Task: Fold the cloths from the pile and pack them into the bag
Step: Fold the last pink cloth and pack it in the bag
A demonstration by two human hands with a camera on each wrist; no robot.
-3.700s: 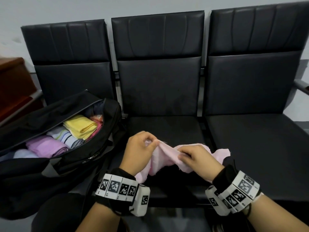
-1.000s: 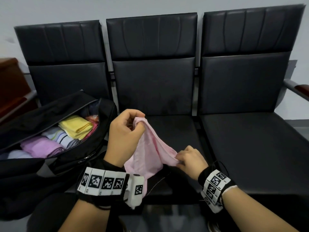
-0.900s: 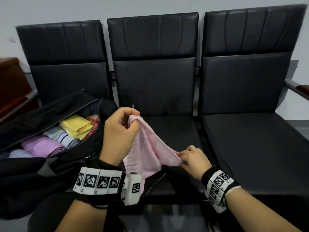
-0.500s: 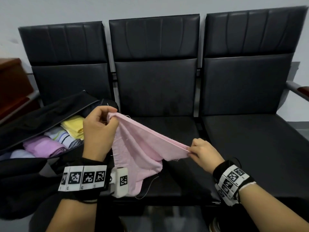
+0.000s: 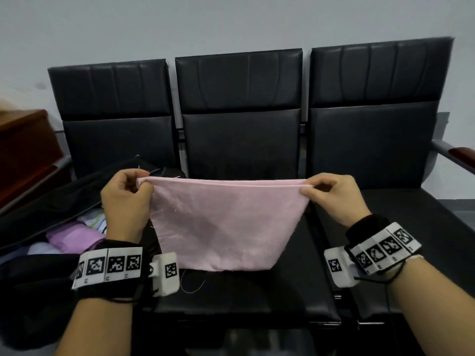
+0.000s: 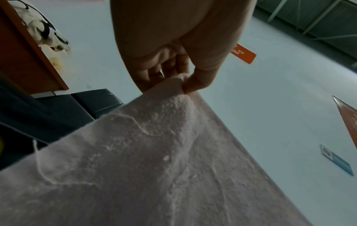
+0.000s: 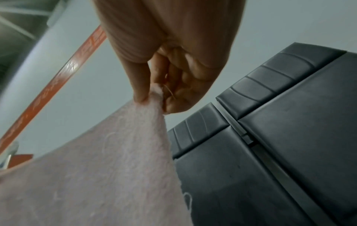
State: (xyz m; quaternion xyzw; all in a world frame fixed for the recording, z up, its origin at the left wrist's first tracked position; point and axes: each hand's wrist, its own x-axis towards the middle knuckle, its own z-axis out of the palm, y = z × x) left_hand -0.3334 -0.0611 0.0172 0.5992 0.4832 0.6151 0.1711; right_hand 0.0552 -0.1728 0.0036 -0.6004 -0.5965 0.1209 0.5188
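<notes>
Currently I am pinching the pink cloth (image 5: 226,222) by its top corners, left hand (image 5: 126,201) and right hand (image 5: 336,199), stretching it taut above the middle seat (image 5: 231,294); it is hanging between me and the open bag (image 5: 38,201) of folded cloths (image 5: 74,237) at my left

The cloth (image 5: 226,222) is pale pink and plain. The chairs (image 5: 239,140) are black, as is the bag (image 5: 59,201). Inside the bag lie a lilac cloth (image 5: 74,237) and a white cloth with thin green and dark stripes (image 5: 96,222). The wrist bands (image 5: 110,265) carry black-and-white square markers. The wall (image 5: 231,21) is pale grey-blue.
</notes>
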